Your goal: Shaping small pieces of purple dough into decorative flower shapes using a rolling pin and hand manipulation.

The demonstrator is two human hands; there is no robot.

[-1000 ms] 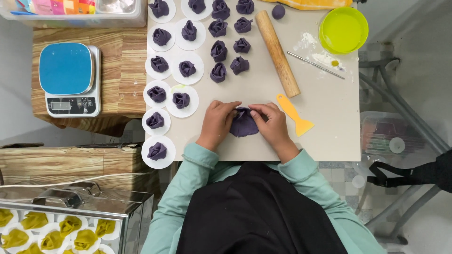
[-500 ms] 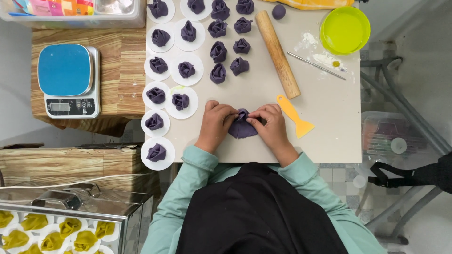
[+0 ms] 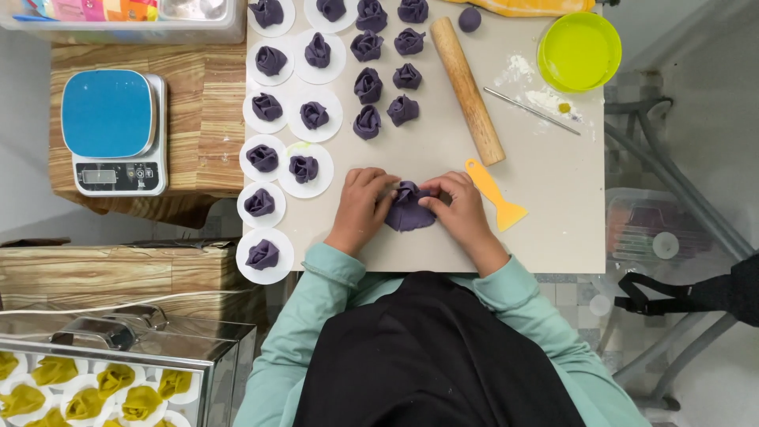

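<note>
Tabletop [image 3: 553, 205]: both hands pinching purple dough [image 3: 409, 212].

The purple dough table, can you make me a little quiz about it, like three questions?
1. True or false: both hands are touching the purple dough piece on the table.
2. Which tool lies closest to the right hand? A) orange scraper B) rolling pin C) blue kitchen scale
3. Fill in: the bowl at the table's far right corner is coloured ____.

Key: 1. True, the left hand and the right hand pinch it from both sides. 2. A. 3. Yellow-green.
</note>
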